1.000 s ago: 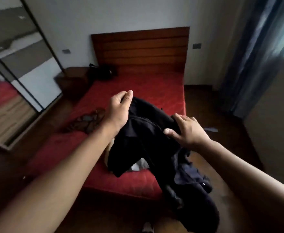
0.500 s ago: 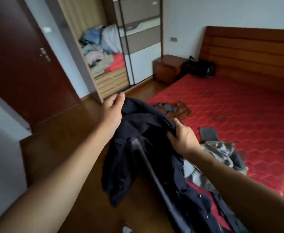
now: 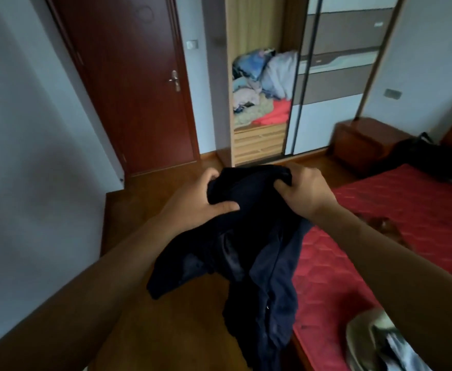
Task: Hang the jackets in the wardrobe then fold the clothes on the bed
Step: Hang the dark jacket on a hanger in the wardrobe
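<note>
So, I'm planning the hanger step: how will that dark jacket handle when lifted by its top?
Probably floppy: the dark jacket sags in loose folds below the left hand and right hand gripping its top edge. Likely light for its size, as bunched cloth alone carries it. One part dangles sideways, so it may swing.

Dark red door (image 3: pixel 128 84), pale wall (image 3: pixel 27 129), wooden floor (image 3: pixel 182 317)

- You are in a home bedroom.
- A bed (image 3: pixel 396 210) with red cover, a wardrobe (image 3: pixel 326 76) holding piled bedding, a nightstand (image 3: pixel 364 140).
</note>
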